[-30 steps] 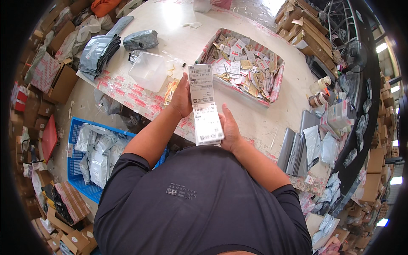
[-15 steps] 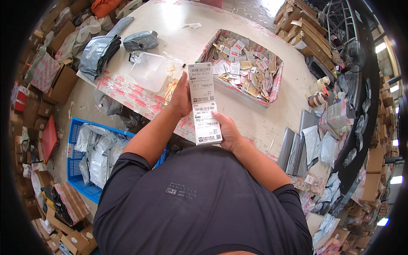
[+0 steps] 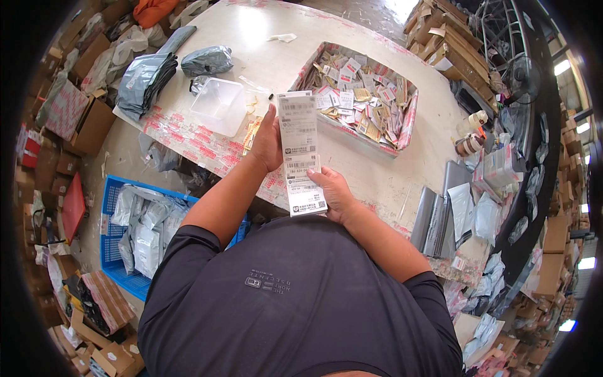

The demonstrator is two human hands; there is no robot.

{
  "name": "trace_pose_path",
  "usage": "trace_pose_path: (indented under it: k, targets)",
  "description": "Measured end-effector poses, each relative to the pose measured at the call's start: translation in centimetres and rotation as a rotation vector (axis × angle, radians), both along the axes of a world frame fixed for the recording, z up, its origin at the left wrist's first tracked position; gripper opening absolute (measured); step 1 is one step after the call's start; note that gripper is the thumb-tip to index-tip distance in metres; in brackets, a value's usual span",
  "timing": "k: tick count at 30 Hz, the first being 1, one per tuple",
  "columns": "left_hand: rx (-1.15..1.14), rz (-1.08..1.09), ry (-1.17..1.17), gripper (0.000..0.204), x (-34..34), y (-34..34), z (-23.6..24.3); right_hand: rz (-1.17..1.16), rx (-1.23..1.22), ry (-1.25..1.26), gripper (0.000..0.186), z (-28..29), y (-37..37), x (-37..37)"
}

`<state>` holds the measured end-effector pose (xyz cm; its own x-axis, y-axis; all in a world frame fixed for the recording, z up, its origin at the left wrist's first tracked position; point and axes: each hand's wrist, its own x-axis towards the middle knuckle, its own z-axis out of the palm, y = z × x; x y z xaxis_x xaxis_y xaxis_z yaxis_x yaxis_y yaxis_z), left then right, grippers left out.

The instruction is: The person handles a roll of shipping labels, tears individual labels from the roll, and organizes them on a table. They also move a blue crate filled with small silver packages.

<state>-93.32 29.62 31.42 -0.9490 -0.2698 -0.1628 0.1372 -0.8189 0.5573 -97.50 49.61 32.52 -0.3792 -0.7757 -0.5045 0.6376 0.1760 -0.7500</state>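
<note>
A long strip of white printed labels (image 3: pixel 300 157), stacked in a pad, stands upright between my hands over the table's front edge. My left hand (image 3: pixel 267 141) grips its upper left side, while my right hand (image 3: pixel 333 195) holds the lower part from the right with the thumb on the printed face. Just beyond them lies a shallow box (image 3: pixel 352 94) full of small cards and tags. To its left sit a translucent plastic tub (image 3: pixel 217 103) and a small yellow item (image 3: pixel 251 135) partly behind my left arm.
The table (image 3: pixel 251 38) carries grey mailer bags (image 3: pixel 141 81) at left, more bags and grey rolls (image 3: pixel 440 220) at right, beside bottles (image 3: pixel 471 125). A blue crate (image 3: pixel 116 251) of packed parcels stands on the floor at lower left. Cardboard boxes (image 3: pixel 88 135) are piled around.
The labels in my hands show different print in each frame, as though flipped through. My right thumb has moved onto the lower label's face. Both forearms stay nearly still.
</note>
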Motion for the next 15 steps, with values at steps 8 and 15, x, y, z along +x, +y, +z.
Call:
trace_pose_path:
  k: [8, 15]
  targets:
    - [0.046, 0.038, -0.007, 0.081, -0.2, -0.4, -0.8, -0.017, -0.176, -0.402, 0.056, 3.0, 0.2, -0.5]
    - [0.023, 0.045, -0.005, 0.084, -0.1, 0.0, 0.7, 0.021, 0.023, -0.132, 0.057, -0.2, 0.2, -0.6]
